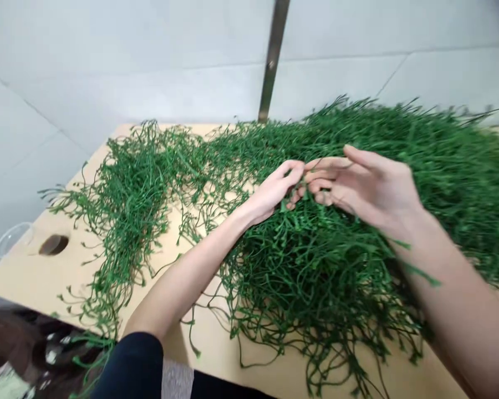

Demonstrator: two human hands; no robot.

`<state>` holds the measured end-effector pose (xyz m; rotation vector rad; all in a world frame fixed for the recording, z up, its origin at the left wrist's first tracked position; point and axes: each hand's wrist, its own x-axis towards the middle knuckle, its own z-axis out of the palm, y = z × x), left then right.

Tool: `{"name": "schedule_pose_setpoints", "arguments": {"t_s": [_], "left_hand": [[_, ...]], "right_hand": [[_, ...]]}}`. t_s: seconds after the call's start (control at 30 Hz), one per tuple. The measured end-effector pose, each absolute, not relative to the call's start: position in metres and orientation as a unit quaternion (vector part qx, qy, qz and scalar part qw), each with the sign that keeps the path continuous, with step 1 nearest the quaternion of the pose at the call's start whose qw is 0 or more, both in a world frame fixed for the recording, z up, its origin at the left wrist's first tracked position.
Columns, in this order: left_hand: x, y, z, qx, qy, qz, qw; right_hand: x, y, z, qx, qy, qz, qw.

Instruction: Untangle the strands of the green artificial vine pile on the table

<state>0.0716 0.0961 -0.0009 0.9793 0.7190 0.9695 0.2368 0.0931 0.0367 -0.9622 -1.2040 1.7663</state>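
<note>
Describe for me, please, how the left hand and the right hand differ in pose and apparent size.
The left hand is curled, thumb close to its fingers; the right hand is more open, thumb raised apart. The right hand looks larger in the picture than the left hand. Both are bare, fingertips close together above the green strands.

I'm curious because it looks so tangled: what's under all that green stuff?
Under the green stems is a pale tabletop, showing through gaps. Where they're thickest, whatever's underneath is covered.
</note>
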Motion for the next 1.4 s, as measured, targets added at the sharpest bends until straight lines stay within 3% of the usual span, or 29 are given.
{"name": "schedule_pose_setpoints", "arguments": {"t_s": [0.13,0.3,0.5,0.77,0.87,1.1,1.4], "left_hand": [[0.060,0.096,0.001,0.380,0.332,0.419,0.755],[0.059,0.098,0.008,0.422,0.327,0.406,0.742],[0.058,0.094,0.015,0.419,0.369,0.423,0.714],[0.058,0.092,0.021,0.391,0.352,0.458,0.716],[0.059,0.092,0.019,0.408,0.347,0.461,0.707],[0.064,0.089,0.016,0.501,0.330,0.428,0.676],[0.066,0.087,0.021,0.496,0.373,0.449,0.643]], "right_hand": [[0.232,0.093,0.034,-0.313,-0.405,0.761,0.399],[0.235,0.098,0.032,-0.343,-0.434,0.732,0.398],[0.235,0.094,0.037,-0.415,-0.570,0.605,0.370],[0.236,0.077,0.055,-0.460,-0.798,0.267,0.283],[0.240,0.076,0.058,-0.446,-0.800,0.303,0.263],[0.245,0.093,0.048,-0.366,-0.636,0.597,0.324],[0.243,0.088,0.051,-0.382,-0.754,0.452,0.286]]}}
